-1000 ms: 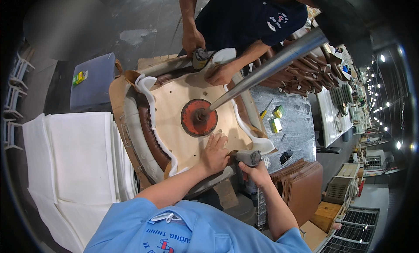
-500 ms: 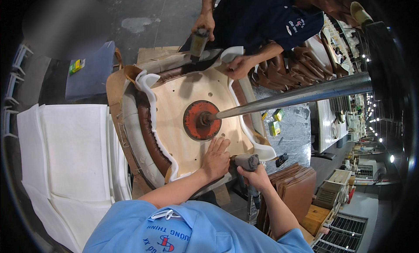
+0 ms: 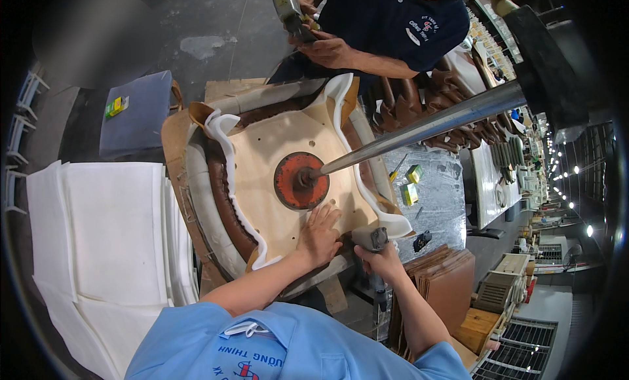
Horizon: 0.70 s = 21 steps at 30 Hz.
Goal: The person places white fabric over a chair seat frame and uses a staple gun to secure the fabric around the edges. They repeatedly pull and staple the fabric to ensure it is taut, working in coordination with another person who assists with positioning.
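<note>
Plywood seat panel (image 3: 295, 132) sits under the red press disc (image 3: 287, 187), unshifted. Co-worker's hands (image 3: 331, 52) just pulled the other staple gun (image 3: 287, 6) off the far edge; only my side's covered: left hand (image 3: 318, 236) open on the wood, right hand (image 3: 383, 262) gripping my staple gun (image 3: 368, 238) at the near edge.

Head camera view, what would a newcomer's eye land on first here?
Probably the red disc near the centre of the pale wooden panel, with a metal pole slanting from it toward the upper right. Just below the disc, the left hand lies on the panel, while the right hand grips a grey tool by the panel's near edge. Bright white sheets stand out at lower left.
</note>
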### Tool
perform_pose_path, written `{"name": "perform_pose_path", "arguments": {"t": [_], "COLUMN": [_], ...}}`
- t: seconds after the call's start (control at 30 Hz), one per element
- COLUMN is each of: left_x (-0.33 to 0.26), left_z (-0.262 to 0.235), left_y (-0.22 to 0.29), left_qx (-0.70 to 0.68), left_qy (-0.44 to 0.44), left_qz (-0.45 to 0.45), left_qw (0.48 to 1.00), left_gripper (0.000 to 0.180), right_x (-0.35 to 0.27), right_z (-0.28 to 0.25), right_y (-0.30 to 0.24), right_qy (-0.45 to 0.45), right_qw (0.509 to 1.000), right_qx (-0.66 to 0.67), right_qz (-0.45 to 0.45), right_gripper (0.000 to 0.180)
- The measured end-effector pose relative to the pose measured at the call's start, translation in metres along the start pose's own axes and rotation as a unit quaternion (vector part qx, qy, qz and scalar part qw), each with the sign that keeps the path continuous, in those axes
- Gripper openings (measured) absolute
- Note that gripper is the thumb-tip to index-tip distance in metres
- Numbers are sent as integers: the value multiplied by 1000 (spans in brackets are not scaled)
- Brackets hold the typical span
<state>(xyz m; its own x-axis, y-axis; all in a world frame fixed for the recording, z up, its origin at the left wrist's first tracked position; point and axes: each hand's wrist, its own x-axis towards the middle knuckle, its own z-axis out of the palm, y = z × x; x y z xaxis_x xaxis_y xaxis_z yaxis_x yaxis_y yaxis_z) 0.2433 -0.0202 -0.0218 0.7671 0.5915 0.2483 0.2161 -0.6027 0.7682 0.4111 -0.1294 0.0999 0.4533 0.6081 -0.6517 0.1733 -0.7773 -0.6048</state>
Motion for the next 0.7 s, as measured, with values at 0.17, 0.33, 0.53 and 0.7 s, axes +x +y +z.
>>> {"name": "perform_pose_path", "arguments": {"t": [0.17, 0.33, 0.53, 0.7], "left_x": [-2, -3, -12, -14], "left_z": [10, 13, -2, 0], "left_y": [-3, -5, -7, -6], "left_qx": [7, 14, 37, 20], "left_qy": [0, 5, -49, -23], "left_qz": [-29, -24, -33, -41], "left_qw": [1000, 1000, 998, 999], "left_gripper": [14, 17, 25, 26], "right_x": [-7, -4, -5, -14], "right_z": [10, 20, 16, 19], "right_y": [-1, -11, -11, -10], "right_qy": [-20, 10, 5, -5], "right_qw": [1000, 1000, 1000, 1000], "right_qx": [8, -24, -10, 3], "right_qz": [-17, -3, -5, 14], "right_gripper": [28, 31, 33, 29]}}
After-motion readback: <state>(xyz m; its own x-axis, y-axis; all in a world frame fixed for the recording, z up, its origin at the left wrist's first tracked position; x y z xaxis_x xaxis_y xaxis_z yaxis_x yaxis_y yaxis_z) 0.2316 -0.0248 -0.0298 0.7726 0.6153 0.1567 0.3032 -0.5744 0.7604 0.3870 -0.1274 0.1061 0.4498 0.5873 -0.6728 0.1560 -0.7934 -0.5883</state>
